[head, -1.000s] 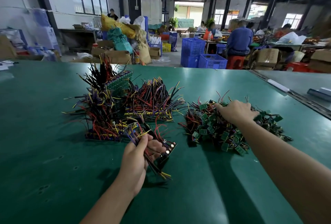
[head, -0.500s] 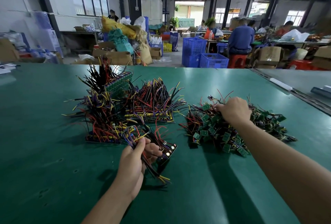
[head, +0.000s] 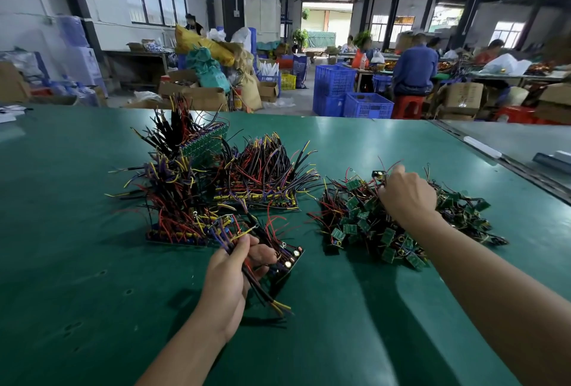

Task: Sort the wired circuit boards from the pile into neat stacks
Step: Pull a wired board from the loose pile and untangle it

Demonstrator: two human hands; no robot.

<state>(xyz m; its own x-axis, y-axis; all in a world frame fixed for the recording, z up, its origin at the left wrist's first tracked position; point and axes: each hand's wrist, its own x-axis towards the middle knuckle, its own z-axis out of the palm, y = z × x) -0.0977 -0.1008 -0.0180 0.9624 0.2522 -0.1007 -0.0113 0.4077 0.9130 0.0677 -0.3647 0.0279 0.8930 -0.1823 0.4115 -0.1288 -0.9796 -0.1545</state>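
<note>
Head view: blue crates [head: 335,89] beyond board pile [head: 349,228]

Left hand [head: 230,274] grips wired boards [head: 287,262] by their wires.
- Toward wrist and left of grip: bare green table [head: 77,262], wide room to pass.
- Just beyond grip: front stack [head: 176,231], wires bristling up and outward, close against held bundle.
- Beyond-right: second stack [head: 262,194], wire ends fanning right.
- Right of grip: narrow bare strip, then loose pile [head: 355,222]. Right hand [head: 404,197] sits on top of it, fingers curled in. Forearm bars near-right side.
</note>
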